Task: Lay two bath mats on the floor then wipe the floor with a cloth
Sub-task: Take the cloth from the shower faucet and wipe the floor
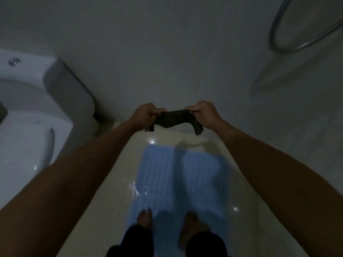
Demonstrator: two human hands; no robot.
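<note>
A small dark cloth (174, 119) hangs stretched between my two hands, held out in front of me above the floor. My left hand (146, 114) pinches its left end and my right hand (204, 113) pinches its right end. Below, a light blue ribbed bath mat (178, 179) lies flat on the pale glossy floor (115, 182). My bare feet (145, 217) stand on the mat's near end. Only one mat shows in the dim view.
A white toilet (27, 112) with its cistern stands at the left, close to my left arm. A grey wall fills the far side. A curved metal ring (289, 43) hangs on the wall at the upper right. Bare floor lies either side of the mat.
</note>
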